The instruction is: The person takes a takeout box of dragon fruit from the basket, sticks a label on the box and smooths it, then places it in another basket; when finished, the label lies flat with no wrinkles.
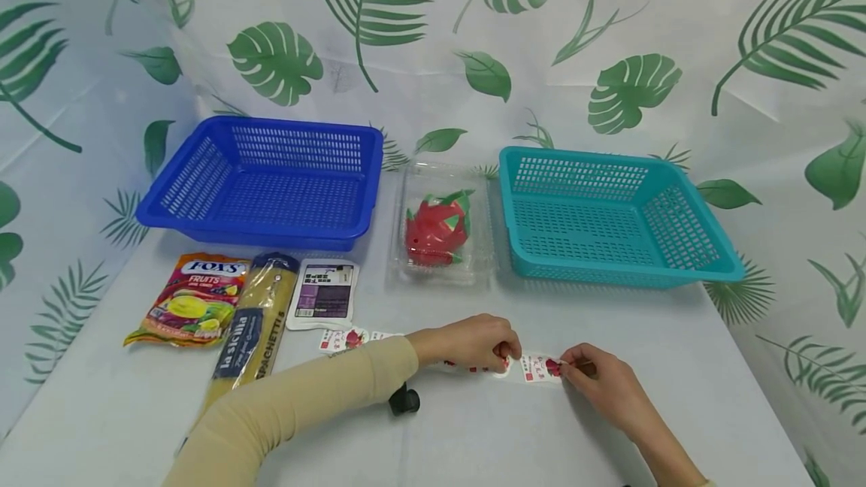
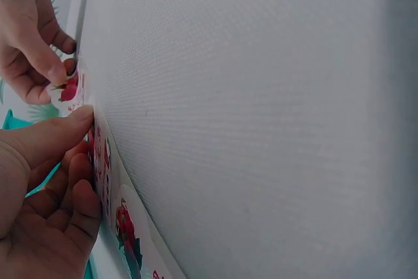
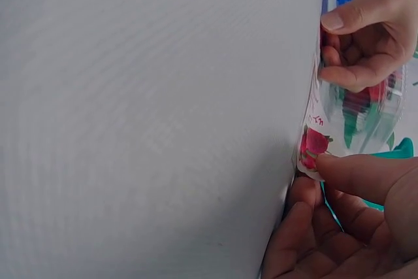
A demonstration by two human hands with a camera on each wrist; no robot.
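A strip of white labels (image 1: 336, 340) printed with red dragon fruit lies across the front of the table, running partly under the left forearm. The left hand (image 1: 476, 343) grips the strip between thumb and curled fingers; in the left wrist view its thumb (image 2: 55, 136) lies on the strip's edge. To its right, the right hand (image 1: 609, 388) pinches the outer edge of the end label (image 1: 537, 369) between thumb and forefinger. In the right wrist view this label (image 3: 315, 138) tilts up at the right fingertips, with the left hand (image 3: 372, 31) just beyond.
Behind the hands stand a blue basket (image 1: 284, 235), a clear plastic box (image 1: 433, 276) with a red dragon fruit (image 1: 438, 230), and a teal basket (image 1: 622, 274). At left lie a candy bag (image 1: 192, 299), a spaghetti pack (image 1: 246, 337) and a purple-labelled white packet (image 1: 325, 295).
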